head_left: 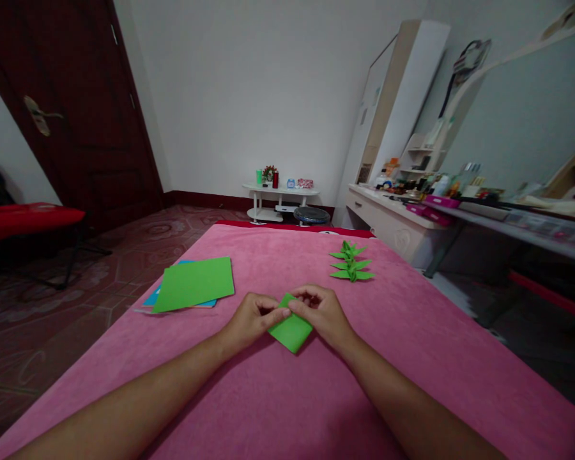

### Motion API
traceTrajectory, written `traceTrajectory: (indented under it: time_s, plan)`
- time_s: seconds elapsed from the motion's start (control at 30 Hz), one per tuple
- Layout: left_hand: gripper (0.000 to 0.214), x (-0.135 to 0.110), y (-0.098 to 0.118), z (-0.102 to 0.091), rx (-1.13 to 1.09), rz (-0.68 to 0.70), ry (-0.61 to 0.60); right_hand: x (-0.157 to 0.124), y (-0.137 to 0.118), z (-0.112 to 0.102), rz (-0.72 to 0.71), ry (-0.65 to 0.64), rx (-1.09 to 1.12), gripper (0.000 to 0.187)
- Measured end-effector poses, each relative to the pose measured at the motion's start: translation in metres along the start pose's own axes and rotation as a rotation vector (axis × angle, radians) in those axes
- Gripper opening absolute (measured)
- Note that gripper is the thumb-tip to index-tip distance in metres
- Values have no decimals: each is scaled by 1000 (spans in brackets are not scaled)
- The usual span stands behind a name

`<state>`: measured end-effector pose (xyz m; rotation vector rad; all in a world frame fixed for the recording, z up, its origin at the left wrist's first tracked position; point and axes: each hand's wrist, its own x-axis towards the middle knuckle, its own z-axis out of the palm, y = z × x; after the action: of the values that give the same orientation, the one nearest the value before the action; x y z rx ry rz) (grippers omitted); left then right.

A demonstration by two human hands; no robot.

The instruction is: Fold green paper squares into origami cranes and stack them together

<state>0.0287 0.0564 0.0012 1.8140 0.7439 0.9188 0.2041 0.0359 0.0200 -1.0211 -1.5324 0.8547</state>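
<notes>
A folded piece of green paper point(291, 331) lies on the pink cloth point(278, 396) in front of me. My left hand point(253, 317) pinches its upper left edge with curled fingers. My right hand point(322, 311) pinches the upper right edge, thumb and fingers pressed together on the paper. The two hands almost meet over the top corner of the paper.
A stack of flat paper sheets point(194, 283), green on top and blue beneath, lies at the left. Several folded green paper figures point(351, 263) sit at the far right of the cloth. A cluttered desk point(412, 204) stands to the right, a red seat point(23, 217) to the left.
</notes>
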Motion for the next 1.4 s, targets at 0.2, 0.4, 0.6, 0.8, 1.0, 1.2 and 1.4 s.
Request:
traceTrajectory:
  time_s: [0.2,0.4,0.6,0.8,1.0,1.2,1.4]
  plan:
    - [41,1,0,-2,13,-55,-89,2,-8,-18,181,-401,-27,15]
    - [42,6,0,-1,-317,-94,184,4,-3,-23,364,-223,87,20]
    - [45,1,12,8,-463,-151,151,2,11,-12,252,141,193,25]
    - [37,-3,18,21,-491,-185,180,-6,18,0,166,190,137,29]
    - [34,-1,12,18,-523,-229,216,-11,13,7,98,237,91,28]
    - [34,-2,6,15,-512,-245,192,-11,14,6,77,237,81,27]
    - [44,-1,1,13,-579,-248,136,-10,14,4,70,215,90,26]
